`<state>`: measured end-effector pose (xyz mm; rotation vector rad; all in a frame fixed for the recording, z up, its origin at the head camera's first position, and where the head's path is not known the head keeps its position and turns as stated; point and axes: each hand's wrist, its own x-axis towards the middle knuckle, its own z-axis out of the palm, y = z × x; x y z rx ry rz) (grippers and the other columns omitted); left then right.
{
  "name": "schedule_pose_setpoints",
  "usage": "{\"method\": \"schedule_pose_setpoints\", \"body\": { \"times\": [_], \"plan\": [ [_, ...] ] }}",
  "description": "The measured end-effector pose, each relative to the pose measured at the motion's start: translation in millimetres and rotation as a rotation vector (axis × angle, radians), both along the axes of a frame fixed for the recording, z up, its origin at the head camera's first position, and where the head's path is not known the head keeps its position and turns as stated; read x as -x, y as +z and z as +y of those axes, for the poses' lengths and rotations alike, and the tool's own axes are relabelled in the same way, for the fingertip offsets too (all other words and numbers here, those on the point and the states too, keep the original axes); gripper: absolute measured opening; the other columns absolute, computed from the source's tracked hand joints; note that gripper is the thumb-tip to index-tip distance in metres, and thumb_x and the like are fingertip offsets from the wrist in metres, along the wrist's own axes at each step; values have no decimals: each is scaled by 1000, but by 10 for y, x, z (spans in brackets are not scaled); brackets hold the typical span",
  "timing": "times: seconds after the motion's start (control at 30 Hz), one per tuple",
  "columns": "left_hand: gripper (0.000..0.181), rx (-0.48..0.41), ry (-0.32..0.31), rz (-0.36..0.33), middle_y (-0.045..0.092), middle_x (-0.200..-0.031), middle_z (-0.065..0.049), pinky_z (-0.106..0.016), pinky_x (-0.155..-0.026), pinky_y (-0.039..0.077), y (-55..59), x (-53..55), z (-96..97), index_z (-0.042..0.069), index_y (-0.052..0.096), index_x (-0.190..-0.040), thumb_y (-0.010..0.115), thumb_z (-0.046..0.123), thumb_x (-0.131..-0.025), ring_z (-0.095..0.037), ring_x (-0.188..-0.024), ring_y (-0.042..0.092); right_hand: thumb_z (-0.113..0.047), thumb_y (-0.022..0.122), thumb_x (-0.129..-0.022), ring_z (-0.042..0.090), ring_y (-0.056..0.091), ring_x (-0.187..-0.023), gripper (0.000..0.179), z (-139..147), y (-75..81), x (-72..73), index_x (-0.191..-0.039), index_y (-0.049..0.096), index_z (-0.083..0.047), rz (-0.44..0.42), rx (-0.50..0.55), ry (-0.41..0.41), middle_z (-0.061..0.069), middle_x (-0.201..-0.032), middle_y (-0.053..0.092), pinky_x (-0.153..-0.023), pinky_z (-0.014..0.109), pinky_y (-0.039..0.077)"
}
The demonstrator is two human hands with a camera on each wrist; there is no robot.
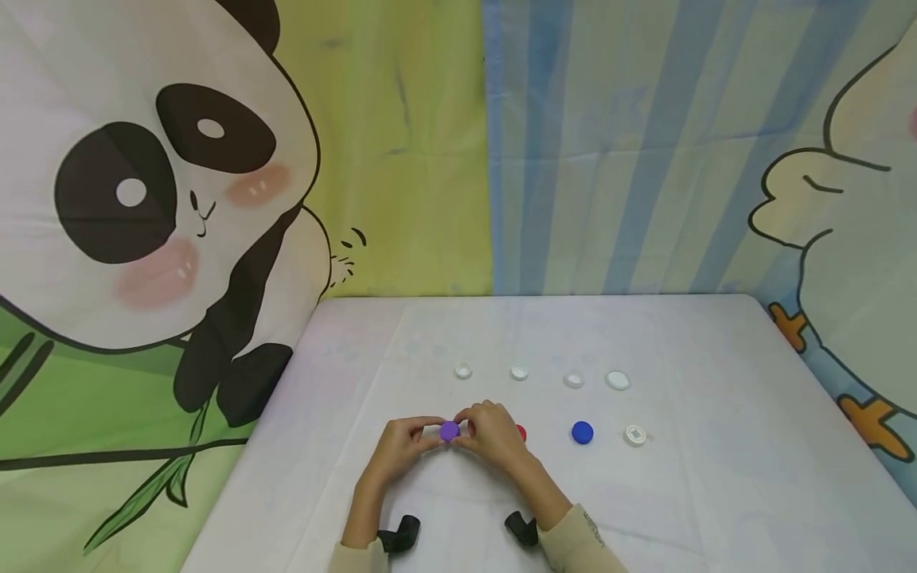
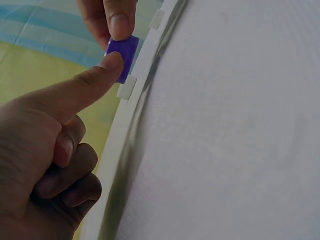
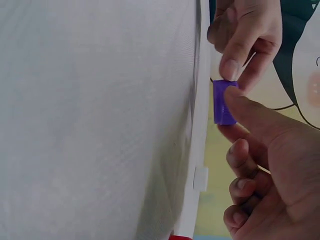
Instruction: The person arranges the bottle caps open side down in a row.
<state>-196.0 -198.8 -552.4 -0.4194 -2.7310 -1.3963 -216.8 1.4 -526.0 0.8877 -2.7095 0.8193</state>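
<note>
Both hands meet at a purple bottle cap [image 1: 449, 431], held between them just above the white table. From the left side, my left hand [image 1: 401, 447] pinches its edge with thumb and forefinger. My right hand [image 1: 493, 436] pinches the opposite edge the same way. The left wrist view shows the ridged side of the purple cap [image 2: 127, 57] between the fingertips of both hands. Seen from the right wrist, the purple cap [image 3: 222, 112] stands on edge, the right thumb across it. Behind the right hand a red cap [image 1: 521, 432] is partly hidden.
Right of the hands lie a blue cap [image 1: 583, 432] and a white cap [image 1: 634, 435]. Farther back is a row of several white caps [image 1: 519, 372]. The white table [image 1: 716, 493] ends at printed curtains [image 1: 616, 159] behind.
</note>
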Motion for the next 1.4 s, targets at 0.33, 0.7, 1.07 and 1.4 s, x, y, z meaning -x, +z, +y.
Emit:
{"method": "schedule_pose_setpoints", "body": {
  "times": [0.33, 0.7, 1.07, 1.4],
  "plan": [
    [28, 116, 3, 33, 31, -48, 12, -17, -41, 24, -54, 18, 51, 28, 67, -103, 68, 35, -76, 1, -42, 24, -33, 79, -65, 6, 37, -58, 30, -4, -64, 34, -85, 71, -13, -27, -45, -32, -10, -55, 43, -58, 22, 30],
    [29, 156, 3, 91, 31, -48, 12, -17, -40, 23, -40, 1, 69, 25, 67, -104, 67, 36, -77, 1, -42, 23, -35, 78, -66, 6, 37, -59, 31, 10, -96, 44, -87, 71, -13, -41, -47, -37, -11, -56, 42, -59, 23, 31],
    [43, 299, 16, 43, 36, -52, 12, -20, -46, 29, 36, -10, 16, 18, 64, -112, 70, 37, -74, -1, -46, 25, -28, 78, -66, 6, 37, -57, 35, 66, -54, 10, -95, 71, -10, -46, -73, -12, -11, -57, 43, -56, 22, 31],
    [33, 378, 110, 196, 38, -52, 8, -21, -42, 26, 502, 526, -1, 20, 64, -112, 66, 31, -81, -4, -46, 28, -28, 75, -71, 10, 41, -60, 39, 211, 344, 373, -105, 67, -9, -98, -26, -80, -7, -59, 46, -58, 24, 35]
  ]
}}
